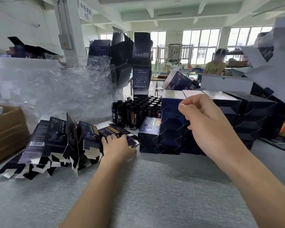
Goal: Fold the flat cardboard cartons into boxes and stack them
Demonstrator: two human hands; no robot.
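From the head view, the stack [169, 119] of folded dark-blue boxes stands mid-desk, with more boxes in rows to its right. Left of the stack, a heap of flat cartons [56, 145] leans and sprawls on the grey desk [155, 186]. The left hand [117, 145] lies on the carton nearest the stack, fingers bent over its printed face. I cannot tell whether the thumb is tucked under it, so a true grip is unclear. The right hand [207, 122] hangs in front of the stack, loosely curled with thumb and forefinger close together, holding nothing. Behind the stack's left side stand small dark bottles [138, 112], and further left lies a billow of clear plastic wrap [56, 89]. The step looks like fetching the next flat carton. To do it well, I'd peel off just one sheet, since the heap is ragged and neighbours could drag along. Lift it clear of the bottles, bring in the free hand, and squeeze opposite creases to pop it square. Then tuck the bottom flaps fully before setting it flush on the stack, so the column does not lean.
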